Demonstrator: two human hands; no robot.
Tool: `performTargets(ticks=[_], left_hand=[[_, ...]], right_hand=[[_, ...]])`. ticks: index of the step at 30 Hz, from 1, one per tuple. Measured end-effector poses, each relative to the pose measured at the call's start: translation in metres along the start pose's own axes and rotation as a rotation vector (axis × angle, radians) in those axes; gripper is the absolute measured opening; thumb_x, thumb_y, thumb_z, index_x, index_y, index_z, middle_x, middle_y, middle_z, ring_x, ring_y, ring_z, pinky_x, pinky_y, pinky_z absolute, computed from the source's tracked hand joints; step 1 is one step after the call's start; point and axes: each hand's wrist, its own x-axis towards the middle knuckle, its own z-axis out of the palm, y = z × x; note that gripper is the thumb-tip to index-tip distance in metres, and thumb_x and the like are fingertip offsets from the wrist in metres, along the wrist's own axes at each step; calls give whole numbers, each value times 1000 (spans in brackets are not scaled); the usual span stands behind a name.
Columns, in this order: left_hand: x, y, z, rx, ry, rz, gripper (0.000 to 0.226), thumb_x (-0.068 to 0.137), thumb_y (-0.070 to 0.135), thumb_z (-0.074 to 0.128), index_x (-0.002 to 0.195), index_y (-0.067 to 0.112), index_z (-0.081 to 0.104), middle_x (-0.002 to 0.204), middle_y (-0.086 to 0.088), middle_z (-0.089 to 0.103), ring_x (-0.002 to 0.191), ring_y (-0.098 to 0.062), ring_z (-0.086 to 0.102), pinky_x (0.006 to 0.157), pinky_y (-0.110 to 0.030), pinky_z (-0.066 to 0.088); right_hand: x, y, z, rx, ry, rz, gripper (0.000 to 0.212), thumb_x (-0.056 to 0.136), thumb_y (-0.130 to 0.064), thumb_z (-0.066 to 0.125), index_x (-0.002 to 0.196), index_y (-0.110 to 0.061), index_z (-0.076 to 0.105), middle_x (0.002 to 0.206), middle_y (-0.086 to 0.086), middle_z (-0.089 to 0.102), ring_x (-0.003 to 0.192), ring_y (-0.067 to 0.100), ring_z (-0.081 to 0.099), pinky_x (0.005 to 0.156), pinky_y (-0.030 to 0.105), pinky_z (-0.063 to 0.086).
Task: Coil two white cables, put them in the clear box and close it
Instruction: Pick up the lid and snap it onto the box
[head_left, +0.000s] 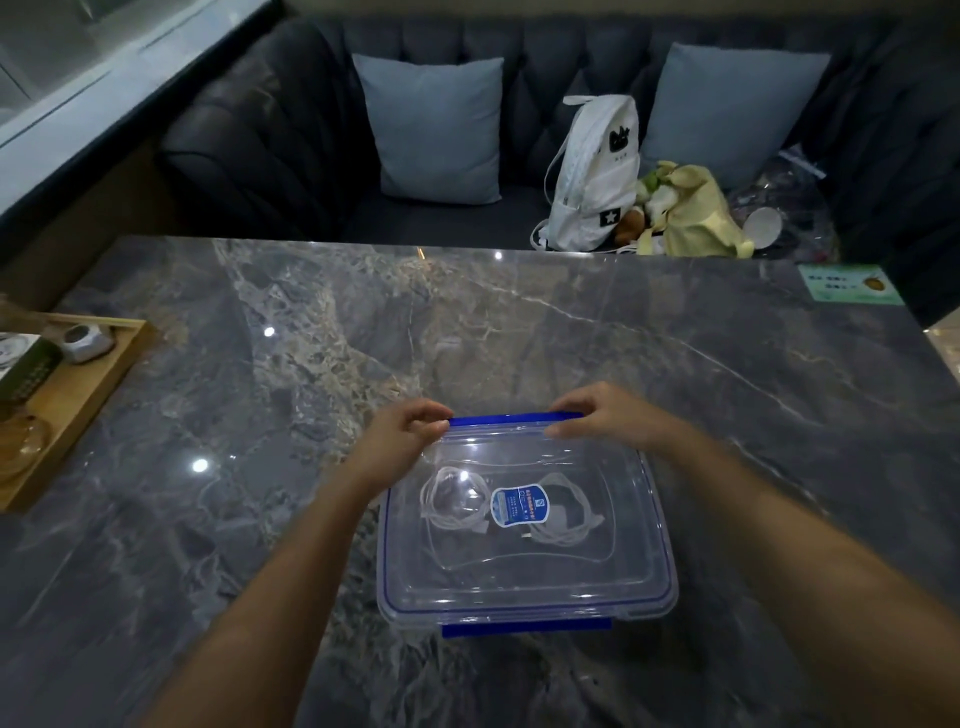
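The rectangular clear plastic box (524, 582) with blue seal trim is sitting near the front edge of the grey marbled stone table (311, 332), its transparent lid (519, 566) lying on top. Two coiled white cables, one at left (452, 501) and one at right (563, 512), are showing through the lid beside a blue label (519, 505). The left hand (402, 434) and right hand (605, 413) are pinching the far blue latch flap (514, 418) with curled fingers. Probable risk: uneven pressing could leave the flap unclipped or tip the lid askew; whether the near blue latch (524, 626) is engaged cannot be told. At far left a wooden tray (88, 384) is resting.
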Motion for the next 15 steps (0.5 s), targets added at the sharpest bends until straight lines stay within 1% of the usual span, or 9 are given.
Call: performTargets(ticks=[1, 2, 4, 5, 7, 9, 12, 14, 15], left_hand=[[-5, 8, 3, 205, 56, 41, 17, 88, 12, 58, 102, 14, 68, 99, -4, 69, 91, -18, 62, 84, -31, 49], [-13, 17, 8, 414, 153, 141, 18, 87, 11, 57, 101, 10, 68, 99, -8, 70, 90, -23, 63, 83, -35, 48], [-40, 36, 27, 650, 311, 480, 12, 78, 8, 62, 87, 6, 69, 85, -11, 71, 77, -30, 65, 71, -37, 51], [-56, 44, 40, 675, 305, 635, 9, 74, 11, 63, 81, 8, 69, 79, -9, 71, 71, -27, 66, 66, -35, 52], [-87, 46, 67, 718, 179, 853, 15, 78, 25, 60, 85, 14, 66, 83, -2, 71, 75, -20, 65, 72, -32, 52], [-109, 37, 86, 814, 39, 943, 27, 80, 39, 57, 94, 17, 65, 93, -1, 70, 85, -18, 64, 82, -32, 49], [-124, 18, 102, 990, -46, 922, 51, 73, 58, 60, 105, 19, 67, 108, -1, 71, 100, -18, 65, 93, -35, 45], [-126, 9, 107, 1086, -78, 893, 58, 74, 56, 60, 117, 16, 62, 119, -3, 68, 111, -20, 62, 99, -39, 45], [-127, 5, 109, 1141, -76, 893, 57, 77, 49, 60, 122, 14, 57, 123, -4, 66, 114, -21, 60, 100, -42, 45]], right_hand=[[3, -4, 4, -61, -6, -10, 34, 78, -32, 70, 107, -15, 65, 95, -1, 66, 86, 13, 61, 75, 22, 46], [6, -7, 9, -100, 0, -18, 34, 78, -33, 70, 106, -16, 64, 94, -2, 64, 86, 14, 60, 75, 24, 46], [8, -9, 18, -136, 32, -34, 32, 77, -35, 70, 104, -19, 63, 93, -3, 62, 86, 15, 60, 77, 28, 48], [8, -8, 21, -130, 51, -44, 31, 77, -36, 70, 103, -21, 63, 93, -3, 63, 87, 15, 60, 79, 30, 48], [5, -4, 23, -108, 86, -58, 31, 75, -39, 70, 102, -23, 63, 95, -2, 65, 88, 15, 61, 80, 30, 48], [4, -4, 22, -104, 96, -55, 32, 75, -40, 70, 102, -24, 63, 96, 0, 66, 89, 15, 62, 81, 32, 49], [3, -5, 23, -111, 89, -67, 31, 76, -38, 69, 102, -21, 64, 99, 3, 67, 91, 19, 62, 85, 37, 50], [2, -5, 24, -112, 103, -72, 31, 77, -38, 69, 103, -20, 63, 100, 4, 66, 91, 19, 62, 86, 38, 49], [1, -6, 24, -111, 111, -71, 32, 77, -38, 69, 103, -20, 63, 100, 3, 66, 91, 18, 61, 85, 37, 49]])
